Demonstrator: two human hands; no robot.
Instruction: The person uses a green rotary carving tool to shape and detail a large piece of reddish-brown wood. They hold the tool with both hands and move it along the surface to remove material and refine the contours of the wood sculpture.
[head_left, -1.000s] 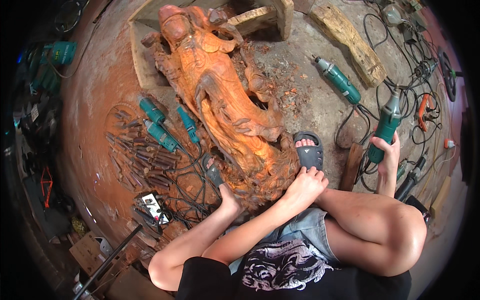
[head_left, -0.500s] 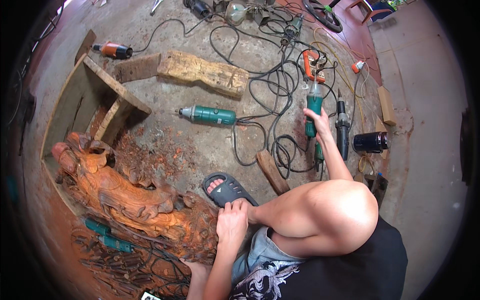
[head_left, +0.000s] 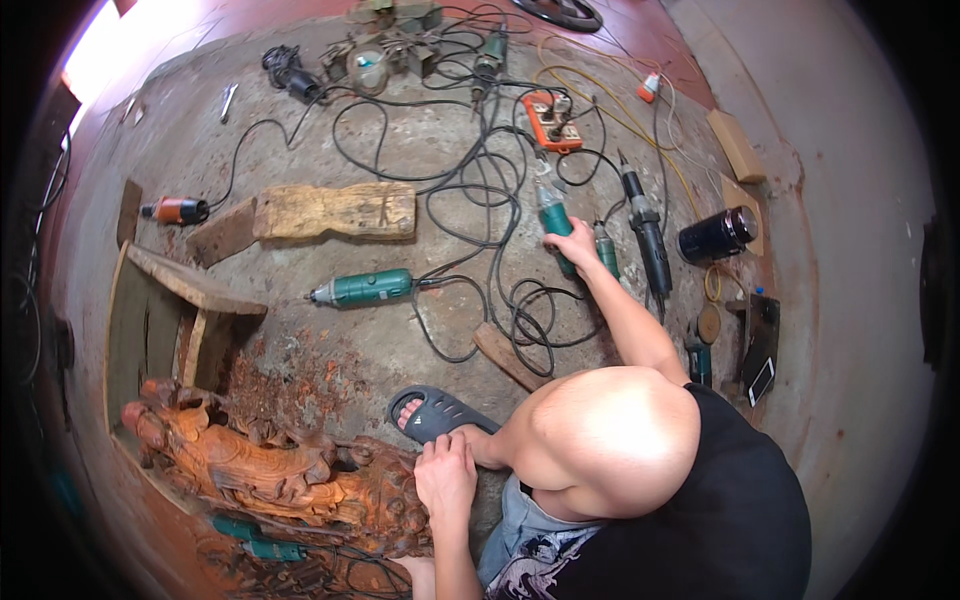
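Note:
In my right hand (head_left: 575, 245) is a green rotary grinder (head_left: 554, 218), its clear-grey nose toward the orange power strip (head_left: 540, 130). My fingers are wrapped round its body, just above the floor or on it; I cannot tell which. Another green grinder (head_left: 605, 250) lies right beside that hand, and a long black power tool (head_left: 648, 232) farther right. My left hand (head_left: 447, 478) rests between my ankle and the near end of a reddish carved wooden figure (head_left: 270, 465). Its fingers are bent, and what lies under them is hidden.
Black cables (head_left: 490, 200) loop across the concrete floor. A third green grinder (head_left: 365, 288) lies left of them, below a rough wood block (head_left: 335, 210). A wooden frame (head_left: 190, 278) stands at the left. A dark flask (head_left: 717, 235) and a phone (head_left: 762, 382) are at the right.
The whole view has shifted. My right hand and its grinder have moved left, away from the black tool, and the phone has come into view. My left hand stays near the carving's end.

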